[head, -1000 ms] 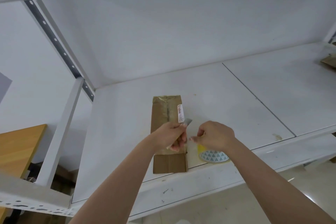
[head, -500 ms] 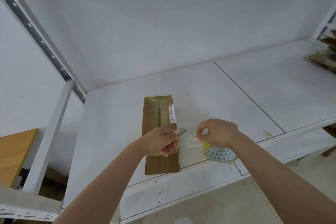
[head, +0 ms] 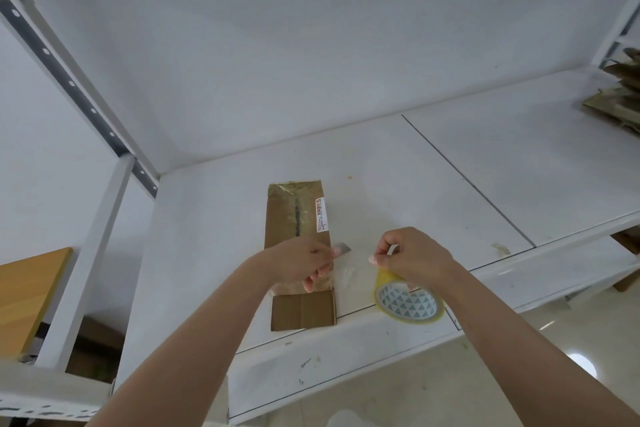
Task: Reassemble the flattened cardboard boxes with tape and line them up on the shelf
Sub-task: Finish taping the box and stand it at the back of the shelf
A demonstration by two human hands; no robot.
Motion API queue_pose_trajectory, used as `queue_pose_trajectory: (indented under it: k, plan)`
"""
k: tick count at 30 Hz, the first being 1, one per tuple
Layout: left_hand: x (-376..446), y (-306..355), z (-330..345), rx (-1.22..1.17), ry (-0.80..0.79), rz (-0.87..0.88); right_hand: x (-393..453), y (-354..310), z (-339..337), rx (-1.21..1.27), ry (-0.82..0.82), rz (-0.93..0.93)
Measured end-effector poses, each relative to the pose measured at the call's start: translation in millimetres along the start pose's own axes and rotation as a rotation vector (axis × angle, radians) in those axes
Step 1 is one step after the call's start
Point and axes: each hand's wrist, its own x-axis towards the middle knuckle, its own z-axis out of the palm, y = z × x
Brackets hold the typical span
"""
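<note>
1. Tape stretched taut between two hands marks the moment: the left hand (head: 304,262) grips a small blade (head: 342,247) whose grey tip points right, while the right hand (head: 412,258) pinches the clear strip (head: 349,272) between thumb and forefinger, just above the tape roll (head: 408,302).

2. Cardboard box (head: 298,253) — long and narrow, its seam already under glossy tape — lies on the white shelf (head: 450,184), long axis running from the shelf's front edge toward the back wall. The left hand rests over its near half; the strip leaves its right edge crosswise toward the roll.

3. Blade and strip meet in the gap between the hands, just right of the box — the left hand is the nearer to the cut line, so the cut likely falls to it while the right keeps tension.

4. Roll, yellow-rimmed with a triangle-patterned core, stands tilted near the shelf's front lip, partly under the right hand's curled fingers.

5. More cardboard boxes (head: 620,94) sit stacked at the far right of the shelf, well apart — apparently awaiting assembly.
</note>
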Motion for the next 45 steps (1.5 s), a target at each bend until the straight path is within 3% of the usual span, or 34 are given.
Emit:
queue_pose_trajectory:
  k: [2, 6, 11, 14, 16, 19, 22, 24, 26, 30, 36, 40, 45]
  plan:
    - [1.6, -9.4, 2.1, -0.13, 0.073, -0.012, -0.4, 0.0, 3.0, 0.029, 0.009, 0.026]
    - [12.4, -10.0, 18.7, 0.122, 0.325, -0.035, 0.6, -1.6, 7.1, -0.014, 0.004, 0.077]
    - [9.3, -4.5, 18.7, 0.185, 0.367, -0.114, -0.9, 14.6, -16.7, -0.232, 0.069, 0.169]
    - [14.1, 3.3, 23.3, 0.329, 0.319, -0.162, 0.2, 14.0, -26.0, -0.141, 0.17, 0.106]
    - [16.5, 6.9, 28.0, 0.405, 0.378, -0.202, 0.3, 7.3, -24.2, -0.032, 0.213, 0.057]
    - [12.9, 8.4, 29.4, 0.365, 0.401, -0.221, -2.8, 4.4, -23.3, 0.1, 0.246, -0.001]
    - [7.3, 2.6, 20.8, 0.041, 0.419, -0.183, -8.0, 5.8, -27.3, 0.163, 0.267, -0.033]
    - [-2.6, 6.5, 17.2, -0.303, 0.574, -0.128, -9.3, 4.4, -27.4, 0.168, 0.269, -0.051]
    - [-11.0, 21.8, 17.9, -0.469, 0.681, -0.025, -9.4, 0.2, -24.9, 0.17, 0.266, -0.061]
    - [-10.0, 52.9, 29.2, -0.516, 0.551, 0.051, -9.5, -7.4, -21.5, 0.175, 0.263, -0.091]
    - [-11.4, 71.8, 33.8, -0.774, 0.616, 0.053, -11.9, -15.5, -18.1, 0.154, 0.49, -0.117]
    - [-18.2, 73.5, 37.7, -0.952, 0.566, -0.008, -9.1, -20.4, -14.1, 0.231, 0.515, -0.183]
    - [-29.8, 67.2, 40.9, -0.916, 0.517, 0.012, -2.4, -16.7, -2.2, 0.178, 0.608, -0.196]
